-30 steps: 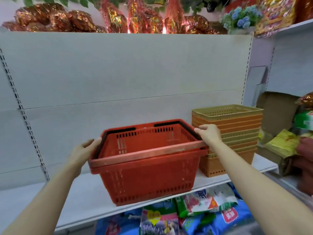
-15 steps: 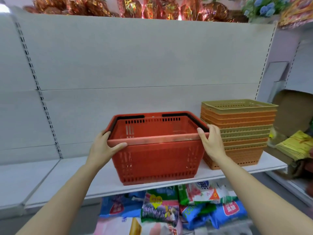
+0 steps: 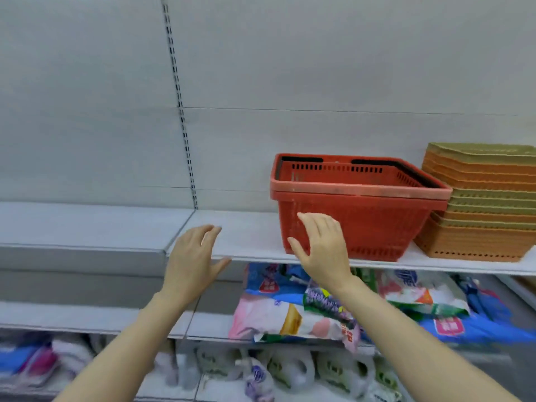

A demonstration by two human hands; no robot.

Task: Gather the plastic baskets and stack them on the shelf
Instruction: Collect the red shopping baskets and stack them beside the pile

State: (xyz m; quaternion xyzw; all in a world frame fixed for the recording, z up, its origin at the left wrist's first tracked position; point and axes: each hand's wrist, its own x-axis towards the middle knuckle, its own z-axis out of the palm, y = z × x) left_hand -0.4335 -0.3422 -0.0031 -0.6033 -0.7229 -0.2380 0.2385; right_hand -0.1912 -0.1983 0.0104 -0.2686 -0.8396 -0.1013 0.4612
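A red plastic basket (image 3: 371, 216) with black handles folded along its rim stands upright on the white shelf (image 3: 249, 239), right of centre. Touching its right side is a stack of orange and olive baskets (image 3: 487, 204), cut off by the frame's right edge. My left hand (image 3: 194, 256) hovers open over the shelf's front edge, well left of the red basket and apart from it. My right hand (image 3: 322, 250) is open in front of the basket's lower left corner, fingers spread, holding nothing.
A slotted upright (image 3: 179, 105) runs down the white back panel. Below the shelf lie coloured bags (image 3: 319, 309) of goods on a lower shelf, and white jugs (image 3: 278, 369) sit lower still. A second shelf section (image 3: 81, 227) extends to the left.
Both hands have let go of the red basket, which now rests on the shelf. The hands have drawn back and left, and my view has swung left and down.
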